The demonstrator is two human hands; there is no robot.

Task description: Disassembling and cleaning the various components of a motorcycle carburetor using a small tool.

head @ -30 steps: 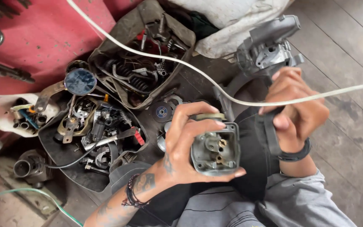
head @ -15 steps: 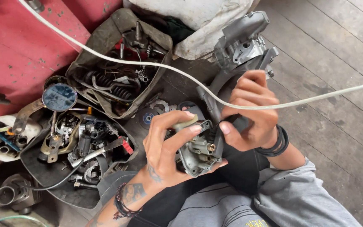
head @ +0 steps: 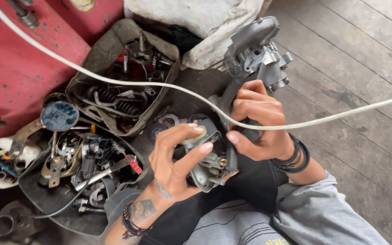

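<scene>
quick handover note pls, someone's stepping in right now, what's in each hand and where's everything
Left hand: grips a small metal carburetor over the lap, thumb and forefinger on a pale round piece at its top.
Right hand: closed on the black part beside the carburetor; a grey metal housing sits just above it.
White cable runs across the scene, over the right hand.
Loose parts: springs and bolts in the open pouch, more in the black tray to the left.
Done or left: cannot tell; the carburetor is out and in hand.

Grey sleeve (head: 336,213), black wristbands (head: 293,156), beaded bracelet (head: 130,222), forearm tattoos (head: 142,209).
</scene>
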